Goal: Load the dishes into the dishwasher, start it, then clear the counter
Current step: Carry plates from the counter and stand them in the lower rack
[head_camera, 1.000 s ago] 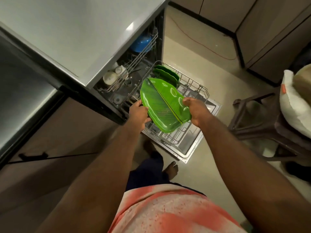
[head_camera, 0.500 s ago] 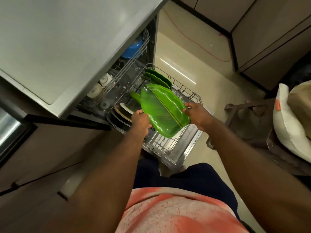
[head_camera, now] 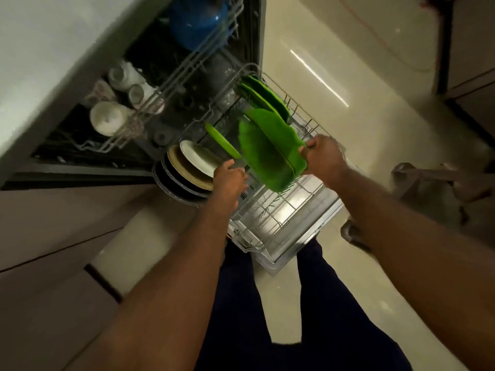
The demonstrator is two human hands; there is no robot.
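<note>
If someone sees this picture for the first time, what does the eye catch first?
First the bright green leaf-shaped plate, which the right hand grips on edge at the lower rack, mid-picture. Then the blue bowl in the upper rack at the top, and the round plates standing beside the left hand.

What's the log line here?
phase: loading | right hand: grips green leaf plate | left hand: beside plate, grip unclear | plate: on edge over lower rack

Glossy cream floor (head_camera: 348, 162), brown cabinets (head_camera: 474, 41), grey countertop (head_camera: 53, 62).
</note>
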